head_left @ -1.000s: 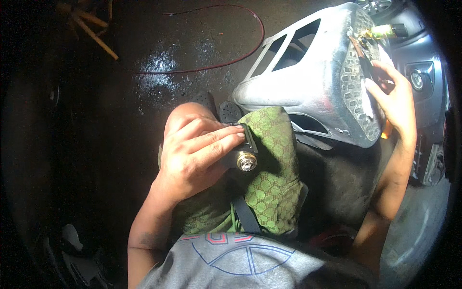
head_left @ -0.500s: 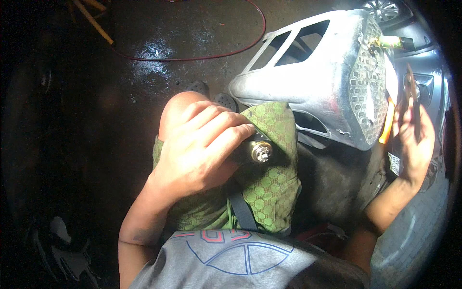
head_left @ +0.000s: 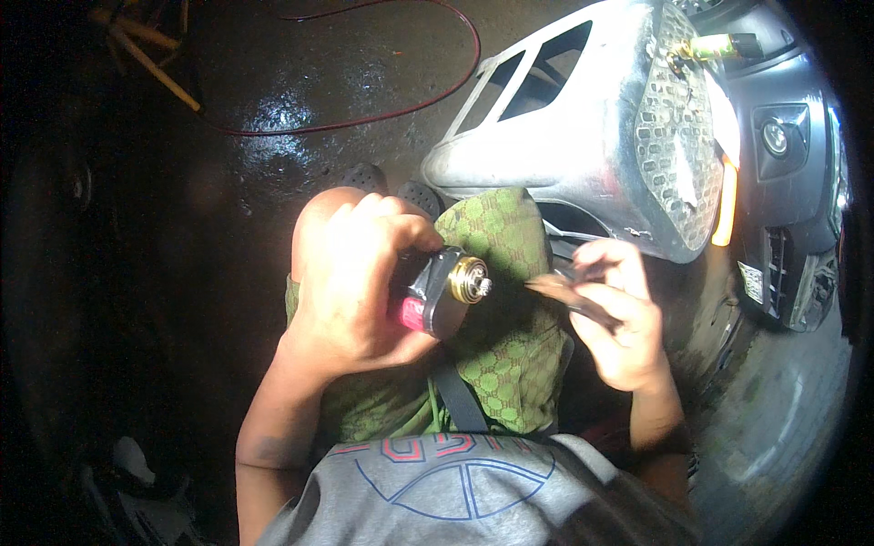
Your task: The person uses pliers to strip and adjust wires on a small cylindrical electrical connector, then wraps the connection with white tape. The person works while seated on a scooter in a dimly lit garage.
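My left hand (head_left: 350,282) is wrapped around a black and pink box vape mod (head_left: 426,296) above my lap. A round gold coil deck (head_left: 469,279) with a bright metal centre tops the device and faces right. A short gap to the right, my right hand (head_left: 619,318) pinches a slim, pointed, brownish two-armed tool (head_left: 555,288). It resembles tweezers, but motion blurs it. Its tip points left toward the deck without touching it.
Ahead to the right is a white plastic stool (head_left: 546,150). On its textured seat are a small dark-capped bottle (head_left: 719,46) and an orange-handled tool (head_left: 726,205). A grey car bumper (head_left: 792,187) sits far right. A red hose (head_left: 364,122) curves across the wet floor.
My right hand has come left from beside the stool seat to near the device, bringing the two-armed tool. My left hand has turned the device, so its pink side and the deck show more.
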`<control>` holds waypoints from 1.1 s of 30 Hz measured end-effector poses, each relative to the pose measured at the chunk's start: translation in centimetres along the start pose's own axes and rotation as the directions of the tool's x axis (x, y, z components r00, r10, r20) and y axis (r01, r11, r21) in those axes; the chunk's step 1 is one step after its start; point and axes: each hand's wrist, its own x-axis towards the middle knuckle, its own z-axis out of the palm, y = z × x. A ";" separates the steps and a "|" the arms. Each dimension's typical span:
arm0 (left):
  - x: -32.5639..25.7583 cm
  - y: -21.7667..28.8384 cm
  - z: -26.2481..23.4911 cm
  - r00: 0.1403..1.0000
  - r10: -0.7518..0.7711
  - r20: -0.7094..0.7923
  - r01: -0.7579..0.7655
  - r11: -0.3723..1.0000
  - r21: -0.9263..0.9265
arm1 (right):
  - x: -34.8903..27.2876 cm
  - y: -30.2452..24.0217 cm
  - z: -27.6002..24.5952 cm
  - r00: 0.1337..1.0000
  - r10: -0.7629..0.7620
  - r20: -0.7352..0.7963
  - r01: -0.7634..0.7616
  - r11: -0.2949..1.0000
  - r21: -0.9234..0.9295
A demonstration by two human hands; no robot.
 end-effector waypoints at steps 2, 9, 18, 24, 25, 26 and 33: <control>0.2 0.1 -0.2 1.000 -0.019 0.013 0.018 1.000 0.023 | 0.1 0.3 0.3 0.985 -0.169 -0.045 0.120 0.839 -0.531; -0.4 2.7 0.0 0.961 -0.228 0.158 0.275 0.703 -0.656 | -1.4 0.7 3.7 0.959 0.266 -0.101 -0.146 0.764 0.629; -1.1 4.3 1.4 0.905 -0.223 0.362 0.389 0.778 -0.493 | 0.4 0.0 5.2 0.991 0.132 -0.017 -0.083 0.718 0.691; -1.7 3.5 0.1 0.993 -0.109 0.044 0.108 0.993 0.041 | 1.4 -0.7 1.7 0.951 -0.287 -0.113 0.285 0.958 -0.035; -1.7 3.3 0.3 0.996 -0.089 -0.006 0.089 0.995 0.050 | 1.4 -1.2 0.9 0.963 -0.267 -0.032 0.260 0.956 -0.138; -1.7 3.1 0.4 0.997 -0.073 0.001 0.072 0.993 0.094 | 1.5 -1.6 0.1 0.960 -0.280 0.016 0.276 0.930 -0.244; -1.9 3.2 0.3 0.993 -0.036 0.113 0.013 0.980 0.198 | 0.9 -4.4 -1.8 0.976 -0.162 0.148 0.214 0.846 -0.489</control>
